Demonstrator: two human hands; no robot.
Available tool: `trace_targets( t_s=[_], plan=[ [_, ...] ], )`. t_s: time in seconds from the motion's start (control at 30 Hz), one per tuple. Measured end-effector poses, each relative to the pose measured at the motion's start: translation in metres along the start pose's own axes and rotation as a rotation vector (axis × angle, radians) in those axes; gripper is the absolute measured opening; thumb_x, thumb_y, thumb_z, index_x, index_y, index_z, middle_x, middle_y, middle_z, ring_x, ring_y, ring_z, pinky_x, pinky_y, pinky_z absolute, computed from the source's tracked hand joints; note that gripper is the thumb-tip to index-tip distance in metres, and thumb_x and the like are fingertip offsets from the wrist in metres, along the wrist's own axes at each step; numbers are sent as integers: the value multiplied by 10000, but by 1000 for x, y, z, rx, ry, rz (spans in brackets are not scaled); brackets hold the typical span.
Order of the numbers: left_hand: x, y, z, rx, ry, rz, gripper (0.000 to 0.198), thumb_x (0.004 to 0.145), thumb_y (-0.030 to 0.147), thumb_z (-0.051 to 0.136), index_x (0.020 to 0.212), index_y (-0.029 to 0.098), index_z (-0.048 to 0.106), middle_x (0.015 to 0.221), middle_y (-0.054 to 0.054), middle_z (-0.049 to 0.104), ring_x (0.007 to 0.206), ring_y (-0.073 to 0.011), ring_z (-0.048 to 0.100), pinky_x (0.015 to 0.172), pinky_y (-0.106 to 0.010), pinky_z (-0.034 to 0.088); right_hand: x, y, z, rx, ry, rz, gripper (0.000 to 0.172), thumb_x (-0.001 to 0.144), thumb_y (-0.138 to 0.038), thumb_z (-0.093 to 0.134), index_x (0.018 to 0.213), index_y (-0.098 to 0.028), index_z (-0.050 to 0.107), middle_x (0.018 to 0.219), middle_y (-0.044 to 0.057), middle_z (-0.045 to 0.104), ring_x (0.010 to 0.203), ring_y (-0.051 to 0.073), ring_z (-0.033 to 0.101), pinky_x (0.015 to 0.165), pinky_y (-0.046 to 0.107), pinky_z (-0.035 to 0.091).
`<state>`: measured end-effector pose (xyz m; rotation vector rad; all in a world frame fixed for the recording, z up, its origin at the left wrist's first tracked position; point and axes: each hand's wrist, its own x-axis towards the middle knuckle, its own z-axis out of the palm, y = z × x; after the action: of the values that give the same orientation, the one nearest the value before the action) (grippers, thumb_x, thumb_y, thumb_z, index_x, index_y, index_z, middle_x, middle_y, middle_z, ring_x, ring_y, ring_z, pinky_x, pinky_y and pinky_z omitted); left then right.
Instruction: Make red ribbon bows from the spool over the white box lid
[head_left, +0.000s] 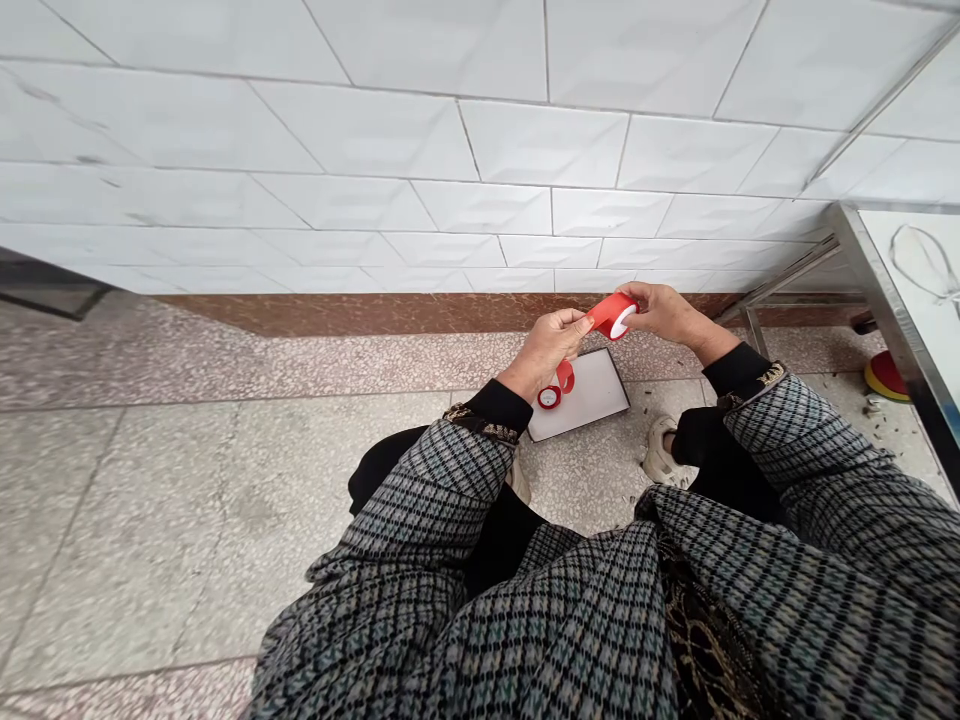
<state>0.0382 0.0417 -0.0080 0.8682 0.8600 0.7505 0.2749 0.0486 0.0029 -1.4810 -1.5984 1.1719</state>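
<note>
My right hand (664, 315) grips a roll of red tape (613, 306), with fingers at its white core. The fingers of my left hand (551, 348) are closed on a stretch of red tape that comes off the left side of this roll. Both hands are raised above a shallow white tray (596, 392) with a dark edge, which lies on the floor. Below my left wrist, a small red roll with a white centre (550, 398) shows over the tray. Right beside it is a curved red piece (567, 376), partly hidden by my left hand.
White tiles cover the wall (480, 140), above a brown skirting strip (337, 314). A metal-framed table (885, 290) stands at the right, with a looped wire (922, 265) on top. A red and yellow object (887, 376) sits beneath it. Small scraps dot the speckled floor there.
</note>
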Motion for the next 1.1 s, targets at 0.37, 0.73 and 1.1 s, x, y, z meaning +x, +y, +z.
trace_targets(
  t_s=[0.37,0.73,1.1],
  plan=[
    [-2,2,-2,-10,-63,-45,386,986,413,852,773,153,664,514,123,294,441,-22,198,468,-191,155,6,5,8,415,69,186,425,637,-159,856,1049,-218,767,910,3,801,779,166,715,677,268,612],
    [1,-3,2,-38,-74,-61,423,985,461,849,763,146,674,501,127,284,430,-22,188,459,-189,152,3,10,22,712,15,269,424,641,-254,997,960,-227,719,877,-11,787,809,151,720,804,289,635],
    [6,-16,17,-175,53,-93,335,1022,319,783,813,199,550,496,146,288,399,-24,156,446,-196,99,2,13,32,925,-23,347,316,732,-225,976,931,-229,731,996,35,839,956,194,730,877,343,633]
  ],
)
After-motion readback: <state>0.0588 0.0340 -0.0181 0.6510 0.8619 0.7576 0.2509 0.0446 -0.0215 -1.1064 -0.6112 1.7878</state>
